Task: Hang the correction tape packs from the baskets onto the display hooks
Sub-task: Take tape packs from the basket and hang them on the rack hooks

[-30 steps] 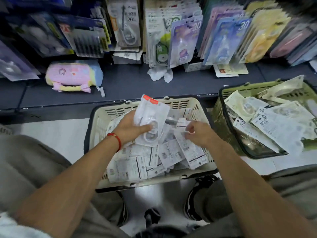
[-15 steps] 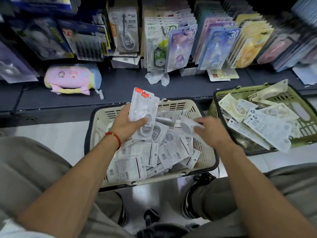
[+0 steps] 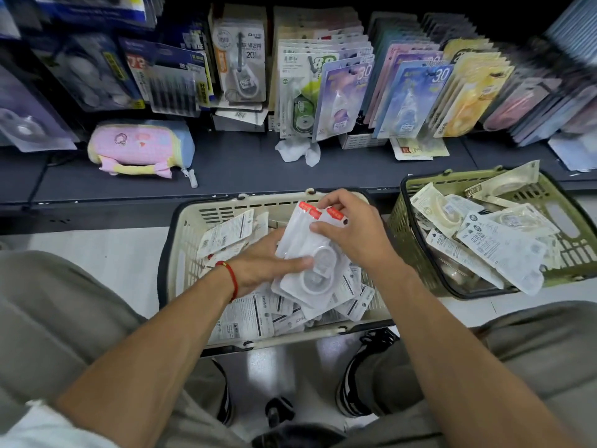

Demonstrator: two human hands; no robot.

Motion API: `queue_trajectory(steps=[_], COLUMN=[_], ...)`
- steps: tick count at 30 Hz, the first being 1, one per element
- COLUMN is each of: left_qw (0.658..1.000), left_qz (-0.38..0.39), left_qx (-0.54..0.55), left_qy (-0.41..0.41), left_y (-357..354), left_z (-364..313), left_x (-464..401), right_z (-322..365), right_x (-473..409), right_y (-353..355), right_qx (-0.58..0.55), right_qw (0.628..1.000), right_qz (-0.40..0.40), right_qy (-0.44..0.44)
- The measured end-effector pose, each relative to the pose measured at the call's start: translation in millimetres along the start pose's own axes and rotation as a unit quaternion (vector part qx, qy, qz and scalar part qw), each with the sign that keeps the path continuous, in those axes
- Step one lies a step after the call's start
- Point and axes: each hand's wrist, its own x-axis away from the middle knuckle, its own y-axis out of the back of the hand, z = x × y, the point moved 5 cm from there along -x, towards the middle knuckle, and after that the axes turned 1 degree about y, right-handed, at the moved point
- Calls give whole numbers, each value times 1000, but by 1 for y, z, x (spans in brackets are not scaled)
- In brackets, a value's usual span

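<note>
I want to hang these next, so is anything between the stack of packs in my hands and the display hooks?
Nothing visible blocks the way: the stack of packs, gripped by the left hand and right hand, sits above the cream basket. But the display hooks already look full.

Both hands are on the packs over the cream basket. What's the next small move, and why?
Probably square up the packs so their red tops line up: the left hand grips them and the right hand pinches the fanned tops, so the hang holes look misaligned.

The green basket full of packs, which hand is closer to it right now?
Right. The right hand pinches the stack of packs over the cream basket, just beside the green basket; the left hand holds the stack's far side.
</note>
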Motion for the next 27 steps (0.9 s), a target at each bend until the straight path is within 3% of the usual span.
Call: queue_trajectory(steps=[3,6,7,8,10,12,16,22,27], left_qw=[998,990,985,979,965,956,953,950,942], left_qz=[-46,-134,-163,-190,-234,-260,-269,-305,-263], left_qx=[-33,18,45,73,118,135,137,-46,-193], left_qy=[25,29,24,20,11,-4,-23,-47,-84], left_y=[0,20,31,40,54,61,59,60,61], left_z=[9,12,11,9,2,-3,-10,-28,-66], left_x=[-2,3,6,10,18,21,27,31,30], right_z=[-5,-35,-55,-75,-113,-128,-126,-69,14], right_x=[-2,2,5,11,37,59,53,22,1], right_y=[-10,3,4,-3,-32,-55,-50,8,53], right_qx=[-22,15,69,153,303,372,398,255,259], right_qw=[999,995,994,981,900,849,865,951,947], right_qz=[-36,-98,-51,52,290,365,304,165,190], right_qy=[6,-28,-71,-108,-121,-87,-36,-53,0])
